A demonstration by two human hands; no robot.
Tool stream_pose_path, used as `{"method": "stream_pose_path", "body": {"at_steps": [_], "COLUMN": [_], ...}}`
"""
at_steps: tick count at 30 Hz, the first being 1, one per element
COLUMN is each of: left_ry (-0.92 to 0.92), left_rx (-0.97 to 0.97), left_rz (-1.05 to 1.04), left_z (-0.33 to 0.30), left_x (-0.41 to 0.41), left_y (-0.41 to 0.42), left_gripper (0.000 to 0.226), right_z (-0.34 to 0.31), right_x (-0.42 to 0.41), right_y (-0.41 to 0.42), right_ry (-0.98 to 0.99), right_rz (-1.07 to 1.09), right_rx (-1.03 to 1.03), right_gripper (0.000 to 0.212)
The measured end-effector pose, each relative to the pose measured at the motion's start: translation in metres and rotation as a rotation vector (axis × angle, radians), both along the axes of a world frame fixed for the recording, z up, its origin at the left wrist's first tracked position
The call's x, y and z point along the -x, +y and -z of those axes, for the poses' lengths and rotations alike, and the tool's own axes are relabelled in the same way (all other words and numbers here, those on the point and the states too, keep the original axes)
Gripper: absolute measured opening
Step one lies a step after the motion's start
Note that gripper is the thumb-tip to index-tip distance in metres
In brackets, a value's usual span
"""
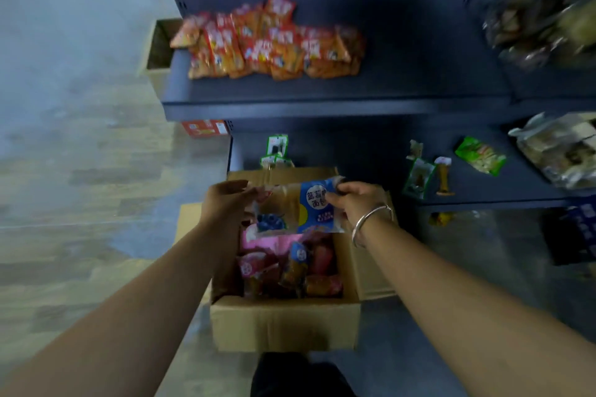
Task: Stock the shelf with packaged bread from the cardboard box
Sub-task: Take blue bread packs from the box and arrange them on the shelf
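Both forearms reach over the box (283,322). Left hand (225,200) and right hand (356,203) each pinch an end of a blue bread pack (300,206), held just above the box. Best carried level to the shelf (354,103) beyond, right of the orange packs (271,42).

Right-edge packets (545,19) blurred — contents unreadable; box (283,322) far wall hidden behind held bread pack (300,206); lower packs perhaps bread.
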State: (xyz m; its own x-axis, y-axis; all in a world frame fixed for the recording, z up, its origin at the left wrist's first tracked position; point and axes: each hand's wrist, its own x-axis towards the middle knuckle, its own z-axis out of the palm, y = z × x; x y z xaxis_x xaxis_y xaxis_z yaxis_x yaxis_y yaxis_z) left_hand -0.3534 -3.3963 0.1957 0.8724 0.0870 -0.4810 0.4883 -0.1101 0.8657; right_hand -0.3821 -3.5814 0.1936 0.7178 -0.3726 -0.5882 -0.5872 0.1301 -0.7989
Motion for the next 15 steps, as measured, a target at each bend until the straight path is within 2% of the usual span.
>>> {"method": "stream_pose_path", "body": {"at_steps": [1, 4, 7, 11, 15], "left_ry": [-0.014, -0.074, -0.174, -0.299, -0.396], "left_rx": [0.017, 0.032, 0.031, 0.009, 0.004], "left_rz": [0.015, 0.019, 0.115, 0.117, 0.109], "left_z": [-0.03, -0.115, -0.192, -0.276, -0.341], "left_x": [-0.003, -0.016, -0.024, -0.031, -0.029], "left_y": [-0.003, -0.011, -0.019, -0.032, -0.036], "left_gripper": [0.005, 0.021, 0.026, 0.02, 0.011], "right_z": [-0.028, -0.106, -0.173, -0.251, -0.32], "right_x": [-0.002, -0.009, -0.018, -0.028, -0.032], "right_y": [-0.004, -0.02, -0.032, -0.044, -0.051], "right_ry": [-0.031, -0.137, -0.249, -0.41, -0.572], "right_rz": [-0.001, -0.029, -0.032, 0.005, 0.035], "right_rx": [0.021, 0.063, 0.084, 0.112, 0.116], "right_gripper": [0.036, 0.023, 0.01, 0.03, 0.032]}}
